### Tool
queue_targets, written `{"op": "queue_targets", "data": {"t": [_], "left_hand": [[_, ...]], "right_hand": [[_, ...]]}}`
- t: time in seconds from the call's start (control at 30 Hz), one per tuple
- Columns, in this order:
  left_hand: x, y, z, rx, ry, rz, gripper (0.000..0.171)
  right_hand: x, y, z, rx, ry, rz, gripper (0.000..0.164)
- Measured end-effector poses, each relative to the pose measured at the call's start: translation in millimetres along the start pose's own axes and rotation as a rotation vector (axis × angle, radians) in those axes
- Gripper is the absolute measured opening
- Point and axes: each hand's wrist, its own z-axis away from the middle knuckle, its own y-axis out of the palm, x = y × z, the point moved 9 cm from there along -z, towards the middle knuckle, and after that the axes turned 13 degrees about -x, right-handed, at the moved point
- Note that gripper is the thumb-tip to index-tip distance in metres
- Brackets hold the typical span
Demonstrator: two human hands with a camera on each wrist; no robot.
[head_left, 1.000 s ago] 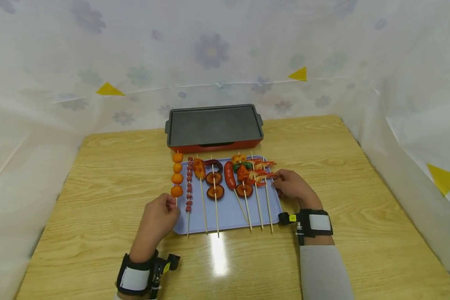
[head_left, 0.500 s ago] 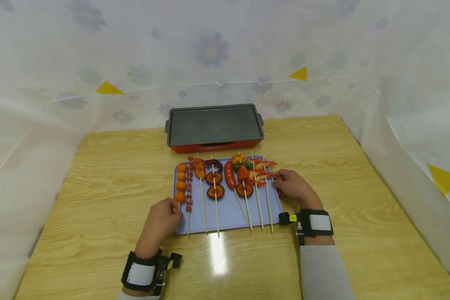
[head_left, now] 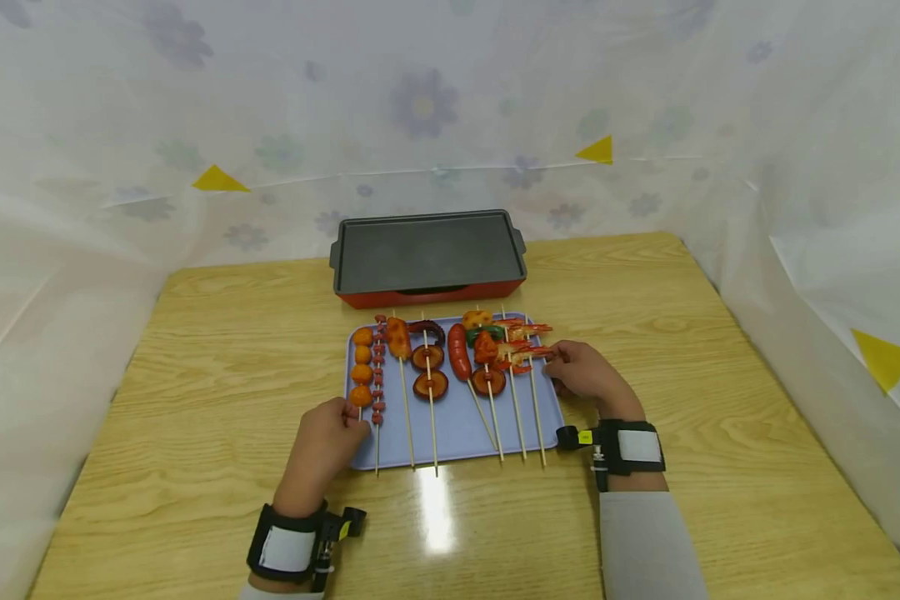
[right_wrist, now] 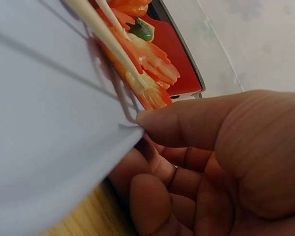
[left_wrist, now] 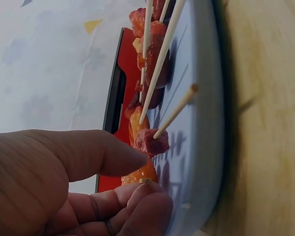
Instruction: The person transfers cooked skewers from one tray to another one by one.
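Note:
My left hand (head_left: 332,433) is at the lavender tray's (head_left: 461,429) left edge, thumb and curled fingers around the stick of a skewer of orange balls (head_left: 362,373). The left wrist view shows its stick end (left_wrist: 145,181) at the fingertips, just below the thumb. These balls lie along the tray's left side, beside a skewer of small red meat cubes (head_left: 378,371). At the opposite edge my right hand (head_left: 588,371) grips the tray rim, thumb above and fingers beneath. Shrimp skewers (head_left: 521,350) lie close to that thumb.
Also on the tray are a sausage skewer (head_left: 459,352), mushroom-like slices (head_left: 431,384) on a stick, and a browned oblong skewer (head_left: 398,337). Several sticks overhang the front rim. Directly behind stands a red grill with a dark flat plate (head_left: 431,254). Patterned sheeting (head_left: 420,100) encloses the wooden table (head_left: 217,367).
My left hand has brought the orange-ball skewer rightward and down onto the tray, close against the meat-cube skewer. The right hand has stayed at the rim.

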Motion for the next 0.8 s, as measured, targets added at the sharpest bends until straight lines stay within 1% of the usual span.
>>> {"op": "queue_targets", "data": {"t": [0.07,0.2,0.3,0.4,0.5,0.57,0.7,0.8], "left_hand": [[0.9,0.9,-0.1,-0.001,-0.006,0.003,0.014],[0.1,0.5,-0.2,-0.018,0.011,0.004,0.021],[-1.0,-2.2,-0.1,-0.032,0.026,0.0,0.022],[-1.6,-4.3,-0.2,-0.026,0.03,-0.004,0.024],[-5.3,-6.1,-2.2,-0.018,0.054,-0.011,0.025],[-10.3,-7.7,-5.2,-0.031,0.096,-0.017,0.028],[-23.7,-12.8,-9.5,-0.08,0.197,-0.007,0.025],[-33.0,-16.8,-10.0,-0.113,0.27,0.015,0.02]], "right_hand": [[0,0,0,-0.002,-0.002,0.0,0.012],[1,1,-2,-0.002,-0.007,0.008,0.011],[1,2,-4,-0.001,-0.002,0.011,0.012],[1,3,-5,0.002,0.002,0.011,0.012],[1,3,-6,0.004,0.001,0.006,0.012],[1,4,-7,0.001,-0.003,-0.001,0.011],[3,5,-8,-0.001,-0.025,0.004,0.011],[4,4,-8,0.002,-0.049,0.007,0.019]]}}
